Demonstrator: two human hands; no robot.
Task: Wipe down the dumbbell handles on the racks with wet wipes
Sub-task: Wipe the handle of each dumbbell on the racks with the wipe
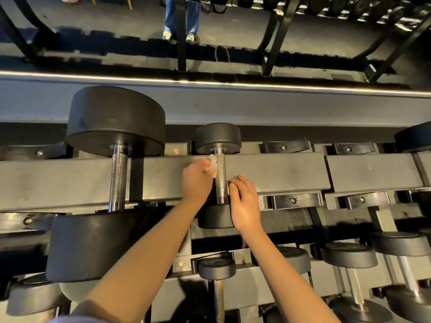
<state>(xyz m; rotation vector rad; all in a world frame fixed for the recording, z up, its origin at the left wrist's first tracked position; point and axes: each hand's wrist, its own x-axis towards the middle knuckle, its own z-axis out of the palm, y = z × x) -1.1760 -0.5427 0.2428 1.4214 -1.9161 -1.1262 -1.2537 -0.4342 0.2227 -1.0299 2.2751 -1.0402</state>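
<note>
A small black dumbbell lies across the top rack, its knurled steel handle (220, 180) running away from me. My left hand (197, 180) pinches a crumpled white wet wipe (213, 164) against the left side of that handle, near its far end. My right hand (245, 203) rests beside the handle's right side near the front head (215, 216), fingers relaxed and holding nothing. A much larger dumbbell with a chrome handle (118, 180) sits to the left on the same rack.
Empty black cradles (285, 145) line the top rack (279, 176) to the right. A lower shelf holds several smaller dumbbells (349, 255). A mirror behind the rack shows a person's legs (182, 19) and another rack.
</note>
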